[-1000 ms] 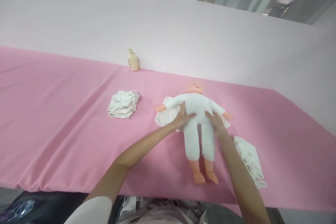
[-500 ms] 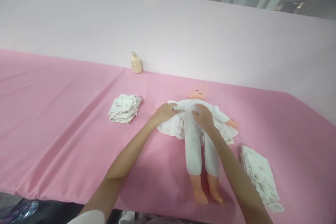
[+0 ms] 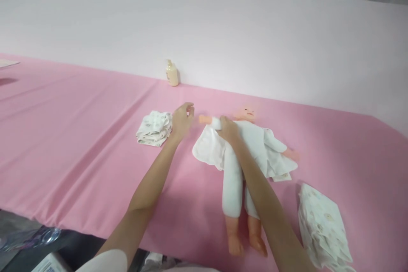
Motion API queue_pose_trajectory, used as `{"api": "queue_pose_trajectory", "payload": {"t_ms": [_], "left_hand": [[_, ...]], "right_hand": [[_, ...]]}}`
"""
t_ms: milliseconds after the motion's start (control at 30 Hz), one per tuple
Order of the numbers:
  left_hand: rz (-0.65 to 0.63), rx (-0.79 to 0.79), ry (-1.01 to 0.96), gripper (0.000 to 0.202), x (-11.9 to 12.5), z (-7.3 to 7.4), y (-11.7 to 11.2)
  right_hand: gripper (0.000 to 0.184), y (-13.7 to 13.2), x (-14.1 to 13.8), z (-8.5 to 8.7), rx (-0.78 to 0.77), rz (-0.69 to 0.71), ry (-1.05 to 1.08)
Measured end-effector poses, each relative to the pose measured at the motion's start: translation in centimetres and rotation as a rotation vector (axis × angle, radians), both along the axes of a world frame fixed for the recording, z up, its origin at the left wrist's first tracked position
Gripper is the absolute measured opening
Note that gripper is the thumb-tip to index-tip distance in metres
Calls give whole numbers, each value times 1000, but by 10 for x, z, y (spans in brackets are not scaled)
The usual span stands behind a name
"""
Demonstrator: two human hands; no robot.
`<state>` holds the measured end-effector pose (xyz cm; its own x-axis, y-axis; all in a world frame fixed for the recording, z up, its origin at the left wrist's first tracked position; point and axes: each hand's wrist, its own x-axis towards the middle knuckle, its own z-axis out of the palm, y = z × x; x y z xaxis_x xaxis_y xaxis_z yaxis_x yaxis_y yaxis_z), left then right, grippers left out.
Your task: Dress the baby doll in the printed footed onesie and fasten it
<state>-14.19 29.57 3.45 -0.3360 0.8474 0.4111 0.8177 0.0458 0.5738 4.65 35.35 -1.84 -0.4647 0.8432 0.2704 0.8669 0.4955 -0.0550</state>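
Observation:
A baby doll (image 3: 234, 182) in white clothes lies on its back, its head far from me and its bare feet towards me. My right hand (image 3: 228, 131) is closed around the doll's white-sleeved arm on the left, near the shoulder. That arm's bare hand (image 3: 205, 119) sticks out past the cuff. My left hand (image 3: 182, 121) hovers between this doll hand and a folded patterned cloth (image 3: 154, 128); its fingers are bent but apart, with nothing in them. White fabric (image 3: 208, 148) is spread out under the doll's torso.
A pump bottle (image 3: 172, 73) stands against the white wall (image 3: 204, 42) at the back. Another folded patterned cloth (image 3: 323, 225) lies at the right front. The pink cover (image 3: 89, 148) has creases on the left. Below its front edge, a clear plastic bottle (image 3: 35, 238) shows.
My left hand has moved off the doll, up and left. My right hand has shifted from the doll's chest to its left-side arm, whose bare hand now shows beyond the cuff.

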Motion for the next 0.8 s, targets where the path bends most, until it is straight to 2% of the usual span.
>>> {"api": "queue_pose_trajectory", "payload": {"t_ms": [67,167,267,367,467,567,700,800], "left_hand": [[30,-10,15,38,1,-19,12],[-45,-221,34,44,19,-47,24],[-122,-365,76,73,53,-70,31],[-171,-446,134,93,81,-80,33],[-255,-498,152,85,85,-72,30],[-318,-480,128,72,66,-53,25],[-317,-312,81,64,44,-26,17],[-309,-136,65,56,50,-11,13]], "right_hand": [[37,2,7,2,38,-98,172],[43,2,11,2,72,-139,352],[40,1,12,1,92,-118,457],[40,-3,14,0,133,-116,542],[44,-6,16,0,189,-142,577],[43,-8,15,-1,215,-144,518],[39,-8,7,-2,177,-74,359],[35,-9,-2,-4,128,-43,267]]}}
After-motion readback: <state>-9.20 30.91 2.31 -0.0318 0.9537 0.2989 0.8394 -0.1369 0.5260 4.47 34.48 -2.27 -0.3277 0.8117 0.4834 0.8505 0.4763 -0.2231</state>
